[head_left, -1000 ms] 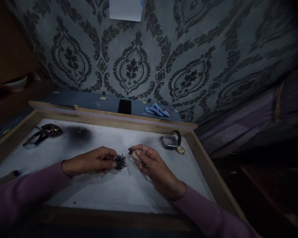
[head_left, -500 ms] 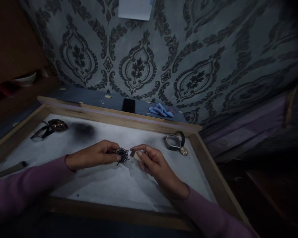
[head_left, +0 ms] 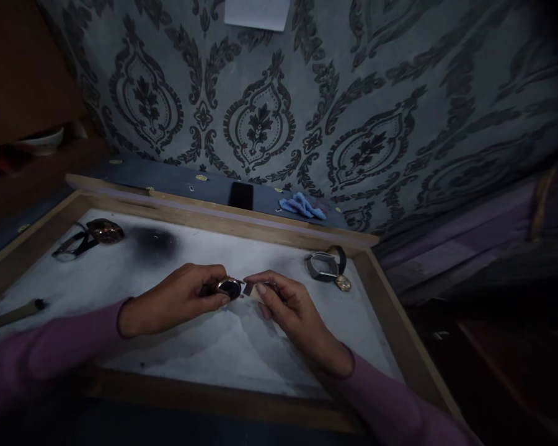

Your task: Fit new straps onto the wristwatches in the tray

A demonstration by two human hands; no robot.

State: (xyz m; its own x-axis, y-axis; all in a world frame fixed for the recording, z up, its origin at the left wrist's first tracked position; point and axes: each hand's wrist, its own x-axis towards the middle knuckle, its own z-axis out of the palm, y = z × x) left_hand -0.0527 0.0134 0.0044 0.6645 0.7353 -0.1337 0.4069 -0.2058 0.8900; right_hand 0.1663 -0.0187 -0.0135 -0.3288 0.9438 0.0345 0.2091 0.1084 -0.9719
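My left hand is closed on a round watch case with a dark face, thumb along its lower edge and fingers behind. Just to its right, my right hand pinches a small flat piece, pale at one end and dark grey at the other; its kind is unclear. The dark end points at the side of the watch case, close by; whether they touch I cannot tell. Both hands are over the white bottom of a shallow wooden tray.
Watches lie at the tray's far left, and a grey watch beside a small gold watch face at right. A brush-like tool is at near left. Behind the rim are a black phone and a blue cloth.
My left hand has tilted the watch case, so its face shows more edge-on, and the thumb has slid off the face to the lower rim. My right hand has hardly moved.
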